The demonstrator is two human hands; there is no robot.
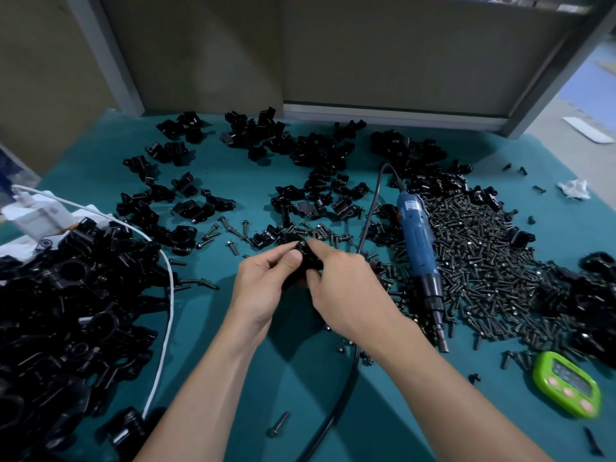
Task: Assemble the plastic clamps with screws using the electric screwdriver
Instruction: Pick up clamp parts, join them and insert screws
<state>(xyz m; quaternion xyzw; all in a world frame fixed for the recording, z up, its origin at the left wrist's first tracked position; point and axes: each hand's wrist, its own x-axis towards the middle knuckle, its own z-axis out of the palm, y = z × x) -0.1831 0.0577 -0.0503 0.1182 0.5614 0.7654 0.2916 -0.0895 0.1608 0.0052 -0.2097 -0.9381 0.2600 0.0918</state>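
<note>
Pinching one black clamp [308,261] between left hand [263,281] and right hand [346,288], the person seems to seat a screw, leaving the electric screwdriver [420,258] lying within reach.

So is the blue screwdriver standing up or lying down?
Lying down. The blue screwdriver rests flat on the screw pile; the left hand and right hand hold a black clamp instead.

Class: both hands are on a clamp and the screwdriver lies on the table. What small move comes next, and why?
Likely the right hand reaches for the blue electric screwdriver: it lies untouched on the screw pile beside that hand, while both hands grip the black clamp, which the left hand could hold alone.
</note>
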